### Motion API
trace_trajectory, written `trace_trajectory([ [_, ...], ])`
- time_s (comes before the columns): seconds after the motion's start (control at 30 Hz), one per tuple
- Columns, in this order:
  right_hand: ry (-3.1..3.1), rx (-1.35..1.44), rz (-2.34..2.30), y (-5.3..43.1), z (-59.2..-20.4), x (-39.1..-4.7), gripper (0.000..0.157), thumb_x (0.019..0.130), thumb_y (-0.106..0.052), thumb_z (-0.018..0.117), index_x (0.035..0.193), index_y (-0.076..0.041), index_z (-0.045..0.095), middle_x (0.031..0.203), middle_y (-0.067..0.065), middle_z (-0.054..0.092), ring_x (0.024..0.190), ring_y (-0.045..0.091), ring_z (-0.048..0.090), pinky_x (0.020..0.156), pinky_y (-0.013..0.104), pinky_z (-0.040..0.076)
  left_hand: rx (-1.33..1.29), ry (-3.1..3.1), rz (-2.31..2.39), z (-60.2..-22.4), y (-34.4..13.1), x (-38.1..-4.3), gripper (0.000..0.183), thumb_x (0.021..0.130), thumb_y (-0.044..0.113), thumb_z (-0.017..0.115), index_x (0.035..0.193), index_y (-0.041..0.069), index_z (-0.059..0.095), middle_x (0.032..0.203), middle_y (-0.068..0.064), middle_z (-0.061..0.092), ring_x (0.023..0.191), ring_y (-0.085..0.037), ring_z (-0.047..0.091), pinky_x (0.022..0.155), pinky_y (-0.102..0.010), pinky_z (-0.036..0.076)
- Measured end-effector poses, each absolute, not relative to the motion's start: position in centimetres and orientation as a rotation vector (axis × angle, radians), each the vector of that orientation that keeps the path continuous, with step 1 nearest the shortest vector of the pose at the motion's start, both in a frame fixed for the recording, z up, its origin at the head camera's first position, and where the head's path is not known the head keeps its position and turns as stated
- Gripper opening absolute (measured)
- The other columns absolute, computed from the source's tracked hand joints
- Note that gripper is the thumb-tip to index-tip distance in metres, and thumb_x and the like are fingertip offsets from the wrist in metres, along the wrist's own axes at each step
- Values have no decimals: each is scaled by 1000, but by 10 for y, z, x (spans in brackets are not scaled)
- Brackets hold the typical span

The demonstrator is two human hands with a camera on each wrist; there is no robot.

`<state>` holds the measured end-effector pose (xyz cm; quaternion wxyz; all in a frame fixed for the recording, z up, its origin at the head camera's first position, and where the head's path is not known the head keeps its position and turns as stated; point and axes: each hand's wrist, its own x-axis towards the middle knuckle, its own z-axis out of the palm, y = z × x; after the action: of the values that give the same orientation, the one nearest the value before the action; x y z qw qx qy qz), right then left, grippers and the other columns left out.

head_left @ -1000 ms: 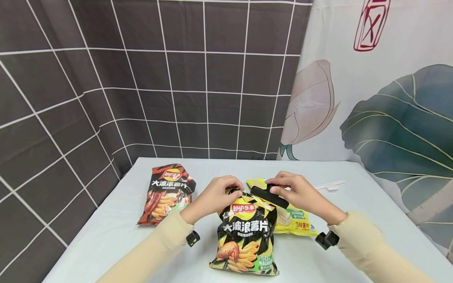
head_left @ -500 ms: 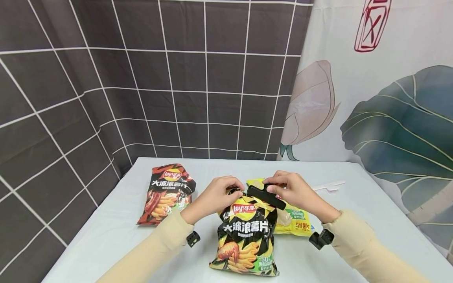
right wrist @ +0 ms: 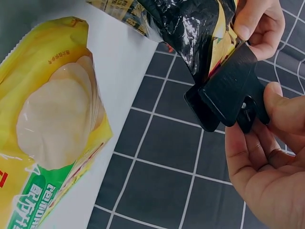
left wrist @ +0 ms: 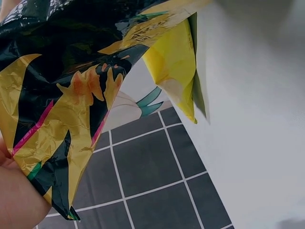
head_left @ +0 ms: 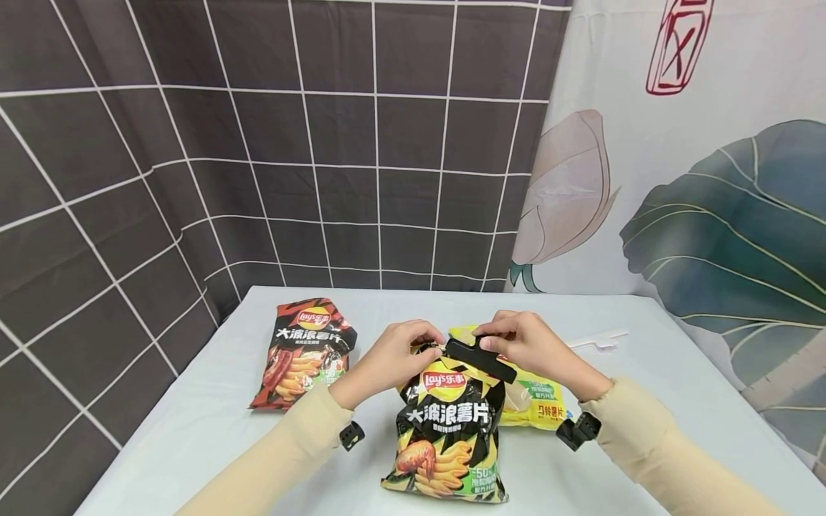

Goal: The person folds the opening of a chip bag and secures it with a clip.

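A black and yellow bag of chips (head_left: 445, 430) stands upright on the table, a chicken wing and wavy chips printed on its front. My left hand (head_left: 403, 351) pinches its top edge between thumb and fingers. In my right hand (head_left: 529, 351) is a black bag clip (head_left: 480, 360), its handles squeezed between thumb and fingers. The right wrist view shows the clip's jaws spread, with the bag's folded top edge (right wrist: 221, 55) reaching in between them. Crinkled bag foil (left wrist: 52, 119) fills much of the left wrist view.
A yellow bag of chips (head_left: 535, 401) lies behind the black one, to the right. Farther left lies a red and black bag of chips (head_left: 303, 355). A white plastic piece (head_left: 600, 340) rests at the back right of the white table (head_left: 213, 430). Dark gridded cloth (head_left: 342, 143) hangs behind.
My right hand has moved the clip left along the top of the bag, closer to my left hand. The left hand and the bags have stayed in place.
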<state>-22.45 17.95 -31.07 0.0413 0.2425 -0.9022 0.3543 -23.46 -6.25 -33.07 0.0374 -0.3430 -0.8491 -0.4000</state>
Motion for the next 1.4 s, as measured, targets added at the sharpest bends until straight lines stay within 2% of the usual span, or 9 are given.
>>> trace_trajectory([
  [0.37, -2750, 802, 1065, 176, -310, -227, 19, 89, -8, 67, 105, 0, 74, 78, 0, 64, 66, 6, 49, 59, 23, 44, -1031, -2612, -1259, -332, -62, -236, 13, 93, 10, 60, 103, 11, 68, 101, -1, 66, 87, -10, 59, 79, -27, 50],
  [0.8, -2792, 773, 1097, 171, -314, -228, 19, 89, -7, 65, 104, 0, 74, 79, 1, 65, 66, 9, 52, 59, 24, 47, -1012, -2608, -1292, -334, -60, -237, 14, 91, 7, 59, 100, 12, 69, 95, 1, 61, 83, -9, 55, 77, -25, 49],
  [0.97, -2796, 771, 1115, 169, -315, -228, 19, 89, -7, 65, 104, 1, 74, 79, 1, 64, 65, 9, 53, 60, 23, 47, -1016, -2609, -1304, -333, -61, -236, 17, 90, 6, 58, 102, 10, 69, 97, 1, 61, 81, -10, 54, 76, -24, 48],
  [1.2, -2790, 779, 1143, 167, -318, -229, 19, 89, -7, 66, 104, 2, 73, 78, 2, 64, 66, 9, 51, 61, 23, 47, -1019, -2611, -1307, -333, -60, -236, 19, 89, 7, 58, 102, 14, 69, 98, 2, 62, 81, -9, 55, 76, -25, 49],
  [1.4, -2793, 791, 1147, 166, -318, -230, 19, 90, -9, 66, 104, 1, 73, 77, 2, 63, 64, 10, 48, 60, 23, 43, -1038, -2614, -1303, -333, -60, -236, 16, 90, 8, 60, 101, 14, 70, 98, 1, 63, 82, -10, 56, 76, -25, 49],
])
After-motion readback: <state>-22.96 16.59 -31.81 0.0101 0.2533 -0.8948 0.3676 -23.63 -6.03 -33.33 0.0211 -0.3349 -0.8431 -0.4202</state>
